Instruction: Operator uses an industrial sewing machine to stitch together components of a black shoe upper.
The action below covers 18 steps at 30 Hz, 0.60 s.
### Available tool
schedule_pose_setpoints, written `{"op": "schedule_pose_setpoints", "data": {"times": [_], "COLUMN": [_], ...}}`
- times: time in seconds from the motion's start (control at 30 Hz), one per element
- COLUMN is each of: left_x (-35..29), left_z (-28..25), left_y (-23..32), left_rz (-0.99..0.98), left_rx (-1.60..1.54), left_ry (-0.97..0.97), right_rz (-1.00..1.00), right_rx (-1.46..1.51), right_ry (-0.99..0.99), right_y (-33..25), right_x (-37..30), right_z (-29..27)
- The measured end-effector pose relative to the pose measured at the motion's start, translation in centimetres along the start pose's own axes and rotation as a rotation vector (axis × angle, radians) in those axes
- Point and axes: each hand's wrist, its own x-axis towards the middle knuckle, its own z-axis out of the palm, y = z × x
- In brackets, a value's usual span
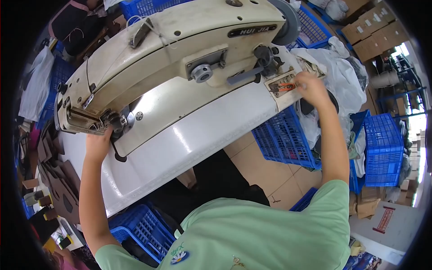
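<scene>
Cream metal sewing machine [148, 63] hid the left hand's [98, 146] fingertips; right of it, presumably for quick reach, sat a slim orange tool [285, 86] beside the curled right hand [312, 88]; neither grip could be told.

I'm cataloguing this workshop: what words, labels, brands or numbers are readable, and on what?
Wording located, not copied:
Sewing machine: readable pale capitals, dark plate.
Shirt: small green script above a daisy.
White box: red label, too small to read.
Cartons: marks too small to read.
</scene>
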Motion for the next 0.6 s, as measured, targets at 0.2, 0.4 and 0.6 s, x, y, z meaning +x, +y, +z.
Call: {"op": "schedule_pose_setpoints", "data": {"times": [0.2,0.4,0.6], "left_x": [0.6,-0.1,0.5], "left_z": [0.5,-3.1,-5.8], "left_y": [1.0,5.0,9.1], "left_rz": [0.016,-0.161,-0.173], "left_rx": [0.079,0.271,0.401], "left_ry": [0.013,-0.304,-0.37], "right_rz": [-0.118,0.046,0.385], "right_rx": [0.144,0.169,1.36], "right_ry": [0.074,-0.075,-0.018], "right_y": [0.2,-1.7,-9.5], "right_x": [-0.1,-0.1,-2.1], "right_z": [4.2,3.7,3.1]}}
